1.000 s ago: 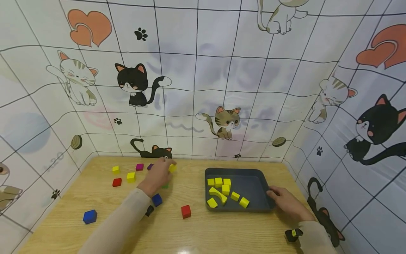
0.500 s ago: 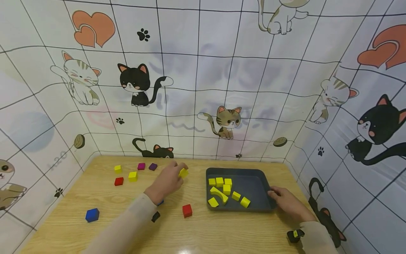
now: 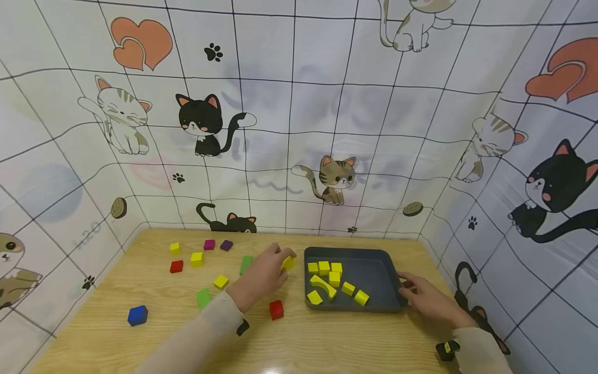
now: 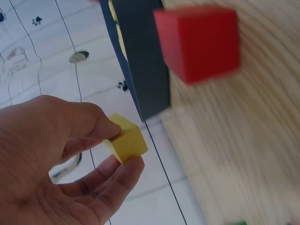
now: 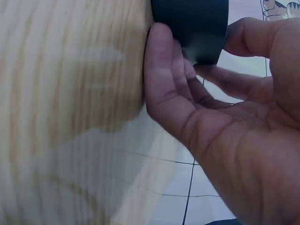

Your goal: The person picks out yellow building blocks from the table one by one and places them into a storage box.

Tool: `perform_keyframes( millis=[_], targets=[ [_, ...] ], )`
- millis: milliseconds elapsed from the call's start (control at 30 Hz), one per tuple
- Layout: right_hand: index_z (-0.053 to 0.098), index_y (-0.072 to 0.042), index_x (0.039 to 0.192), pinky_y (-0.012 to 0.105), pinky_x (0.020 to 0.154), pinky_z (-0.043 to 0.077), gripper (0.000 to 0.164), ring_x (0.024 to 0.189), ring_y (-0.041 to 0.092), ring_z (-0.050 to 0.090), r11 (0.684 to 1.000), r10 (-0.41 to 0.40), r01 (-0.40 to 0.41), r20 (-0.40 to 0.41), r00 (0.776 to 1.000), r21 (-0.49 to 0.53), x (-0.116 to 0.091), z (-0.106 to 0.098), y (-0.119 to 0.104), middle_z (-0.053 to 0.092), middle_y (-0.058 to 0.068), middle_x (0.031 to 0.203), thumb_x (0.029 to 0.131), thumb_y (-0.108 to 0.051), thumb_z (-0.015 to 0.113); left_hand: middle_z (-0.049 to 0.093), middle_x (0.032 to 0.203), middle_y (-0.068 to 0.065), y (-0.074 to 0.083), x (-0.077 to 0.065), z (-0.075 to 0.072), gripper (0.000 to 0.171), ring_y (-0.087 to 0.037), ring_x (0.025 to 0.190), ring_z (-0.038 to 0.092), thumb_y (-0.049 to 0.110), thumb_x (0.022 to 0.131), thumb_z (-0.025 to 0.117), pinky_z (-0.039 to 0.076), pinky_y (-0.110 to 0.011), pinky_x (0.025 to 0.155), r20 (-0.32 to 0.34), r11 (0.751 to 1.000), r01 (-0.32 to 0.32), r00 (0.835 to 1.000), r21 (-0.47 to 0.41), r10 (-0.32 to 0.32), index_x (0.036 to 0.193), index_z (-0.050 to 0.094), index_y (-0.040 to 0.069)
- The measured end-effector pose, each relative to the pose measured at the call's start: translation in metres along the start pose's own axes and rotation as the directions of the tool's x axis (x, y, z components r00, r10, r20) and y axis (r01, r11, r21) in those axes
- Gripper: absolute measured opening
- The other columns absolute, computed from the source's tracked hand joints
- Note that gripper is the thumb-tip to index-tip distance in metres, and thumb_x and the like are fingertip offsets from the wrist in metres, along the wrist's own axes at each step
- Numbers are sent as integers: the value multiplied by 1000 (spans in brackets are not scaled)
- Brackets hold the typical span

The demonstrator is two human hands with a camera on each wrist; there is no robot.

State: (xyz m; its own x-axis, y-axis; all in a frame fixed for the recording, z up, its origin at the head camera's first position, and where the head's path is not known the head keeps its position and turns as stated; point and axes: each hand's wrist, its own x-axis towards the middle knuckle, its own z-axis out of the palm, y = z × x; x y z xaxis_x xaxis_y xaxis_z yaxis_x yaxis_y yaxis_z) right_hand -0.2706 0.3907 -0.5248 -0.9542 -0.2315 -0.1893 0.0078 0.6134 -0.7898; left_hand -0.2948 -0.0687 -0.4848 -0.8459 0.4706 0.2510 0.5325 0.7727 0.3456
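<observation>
"What lay nearest the person?"

"The pale sleeves, then a blue block at the left and a red block nearer the middle of the counter."

"And the left hand?"

"It pinched a yellow block between thumb and fingertips, just left of the tray and apart from it."

"Which way did that block point?"

"It sat tilted, with the thumb on one face and a fingertip against the opposite side. It looked roughly as long one way as another, so I couldn't tell a long axis."

"The right hand?"

"Thumb and fingers gripped the tray's right end. The tray's long side ran left to right, and in its left part lay seven small yellow pieces and a yellow arch, the arch slanting from far left to near right."

"Farther off?"

"Loose blocks at the left: green, yellow and red, then a purple block and a magenta block near the back edge."

"Any writing?"

"Behind it all hung a cat-print cloth; faint marks at its left resembled lettering, too pale to read."
</observation>
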Motion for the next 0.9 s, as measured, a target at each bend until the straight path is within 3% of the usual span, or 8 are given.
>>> perform_keyframes(
  millis=[133, 333, 533, 667, 900],
  targets=[
    [29, -1, 155, 39, 76, 58, 56, 115, 38, 57, 997, -23, 21, 24, 999, 73, -1, -1, 3, 47, 27, 136, 106, -13, 53, 50, 108, -1, 18, 3, 5, 47, -13, 76, 53, 13, 91, 74, 50, -19, 67, 41, 999, -24, 999, -22, 24, 134, 58, 23],
    [27, 1, 155, 40, 78, 58, 56, 116, 40, 56, 994, -45, 42, 31, 998, 103, -2, 0, 4, 46, 29, 137, 106, -12, 52, 51, 107, -2, 44, 8, 19, 45, -10, 80, 53, 10, 90, 74, 50, -15, 69, 35, 990, -135, 990, -38, 137, 133, 60, 19],
    [25, 4, 155, 40, 80, 58, 57, 118, 41, 55, 991, -55, 48, 50, 997, 121, -3, 1, 3, 44, 30, 137, 107, -12, 51, 49, 106, 1, 59, 14, 35, 48, -7, 80, 52, 7, 89, 72, 46, -10, 67, 53, 972, -224, 972, -67, 227, 134, 60, 19],
    [22, 7, 154, 41, 80, 58, 58, 118, 43, 54, 987, -69, 57, 74, 995, 151, -3, 0, 3, 42, 33, 138, 107, -12, 50, 51, 106, 1, 69, 18, 45, 46, -5, 83, 52, 8, 89, 72, 46, -9, 70, 63, 960, -275, 959, -42, 278, 132, 61, 20],
    [21, 8, 154, 42, 80, 58, 60, 119, 45, 53, 984, -54, 38, 85, 995, 174, -3, -1, 4, 38, 35, 141, 107, -12, 51, 52, 105, 4, 92, 25, 54, 45, -5, 81, 50, 5, 89, 71, 44, -9, 68, 98, 943, -329, 938, -45, 332, 130, 63, 21]
  ],
)
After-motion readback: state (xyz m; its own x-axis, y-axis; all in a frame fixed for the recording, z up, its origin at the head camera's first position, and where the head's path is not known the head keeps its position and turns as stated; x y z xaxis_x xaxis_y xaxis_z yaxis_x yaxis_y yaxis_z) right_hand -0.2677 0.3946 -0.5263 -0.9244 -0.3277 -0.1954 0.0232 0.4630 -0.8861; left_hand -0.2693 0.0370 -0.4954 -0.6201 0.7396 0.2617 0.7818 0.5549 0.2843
